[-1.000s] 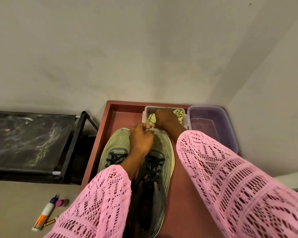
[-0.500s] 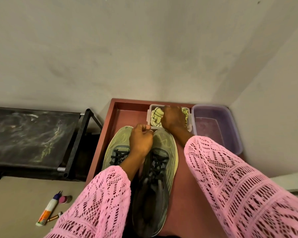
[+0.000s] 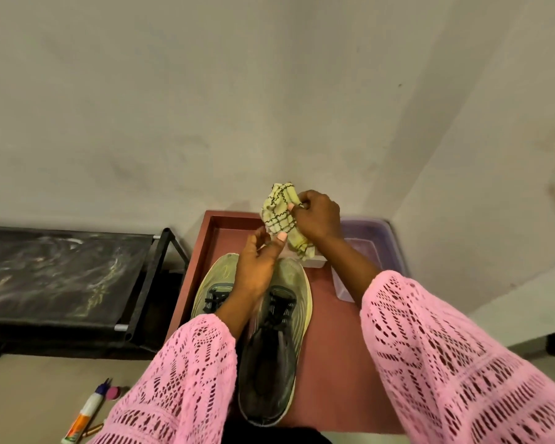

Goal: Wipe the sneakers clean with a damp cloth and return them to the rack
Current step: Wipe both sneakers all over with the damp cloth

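Observation:
Two olive-green sneakers with black laces sit side by side on a red-brown tray (image 3: 321,331). The right sneaker (image 3: 279,341) shows in full; the left sneaker (image 3: 213,283) is half hidden under my left arm. My right hand (image 3: 318,216) holds a crumpled yellow cloth with black wavy lines (image 3: 281,213) lifted above the small white tub (image 3: 314,260). My left hand (image 3: 258,264) hovers over the sneaker toes, fingers apart, its thumb touching the cloth's lower edge.
A purple plastic tub (image 3: 375,248) stands against the wall corner right of the tray. A black shoe rack (image 3: 64,277) is on the left. A glue bottle (image 3: 84,418) and a small pink cap (image 3: 113,393) lie on the floor at lower left.
My right hand has lifted the cloth up out of the white tub. My left hand has opened and risen toward the cloth.

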